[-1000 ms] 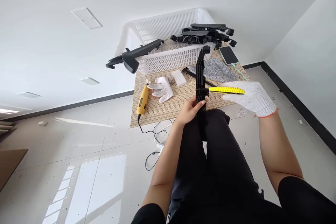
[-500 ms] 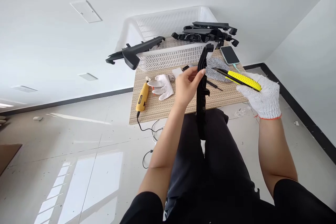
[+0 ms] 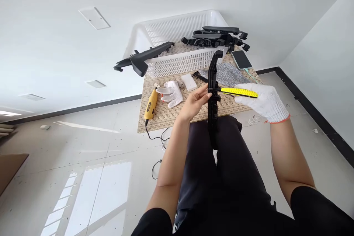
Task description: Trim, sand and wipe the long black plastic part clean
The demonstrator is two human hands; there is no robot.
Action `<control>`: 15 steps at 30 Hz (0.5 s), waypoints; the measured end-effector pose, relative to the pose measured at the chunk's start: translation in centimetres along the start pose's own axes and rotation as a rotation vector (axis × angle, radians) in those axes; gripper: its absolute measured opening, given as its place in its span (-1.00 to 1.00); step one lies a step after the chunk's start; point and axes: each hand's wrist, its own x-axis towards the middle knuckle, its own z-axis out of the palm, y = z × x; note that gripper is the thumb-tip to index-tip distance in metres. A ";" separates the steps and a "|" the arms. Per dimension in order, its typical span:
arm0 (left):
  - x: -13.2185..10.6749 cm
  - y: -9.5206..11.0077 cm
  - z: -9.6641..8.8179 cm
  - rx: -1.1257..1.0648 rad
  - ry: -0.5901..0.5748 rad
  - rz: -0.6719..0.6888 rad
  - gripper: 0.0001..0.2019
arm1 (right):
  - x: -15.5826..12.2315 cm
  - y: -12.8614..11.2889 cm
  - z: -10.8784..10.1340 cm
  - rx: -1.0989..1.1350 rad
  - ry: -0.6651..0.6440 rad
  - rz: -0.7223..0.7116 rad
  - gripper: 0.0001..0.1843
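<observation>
A long black plastic trim piece (image 3: 213,112) stands nearly upright between my knees and the table edge. My bare left hand (image 3: 195,102) grips it partway up, thumb on the near face. My right hand (image 3: 261,101), in a white knit glove with an orange cuff, is closed on a yellow and black utility knife (image 3: 239,92). The knife points left, and its front end meets the trim piece just above my left thumb. Whether the blade touches the plastic is too small to tell.
A white plastic basket (image 3: 179,63) at the back holds several black trim pieces (image 3: 215,37); another one (image 3: 149,55) hangs over its left side. On the striped table (image 3: 171,116) lie a yellow corded tool (image 3: 151,105), white glove (image 3: 173,94), white box (image 3: 189,82), grey cloth (image 3: 229,73) and phone (image 3: 241,59).
My right hand has brought the knife left and down, from beside the trim piece onto it. My left hand has slid lower along the piece.
</observation>
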 end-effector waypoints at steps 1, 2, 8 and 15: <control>-0.4 -0.1 -0.1 -0.022 -0.019 -0.034 -0.44 | 0.2 -0.3 0.1 -0.017 0.032 -0.004 -0.57; -0.9 -0.3 -0.2 -0.039 -0.037 -0.064 -0.48 | 0.4 -0.5 0.1 -0.031 0.090 -0.003 -0.56; -2.7 -2.2 0.1 0.028 -0.119 -0.125 -0.56 | 0.7 -0.8 -0.1 -0.015 -0.006 -0.036 -0.54; -7.3 2.8 1.5 0.553 0.185 -0.026 -0.63 | -0.6 0.3 -0.2 0.056 -0.041 0.082 -0.55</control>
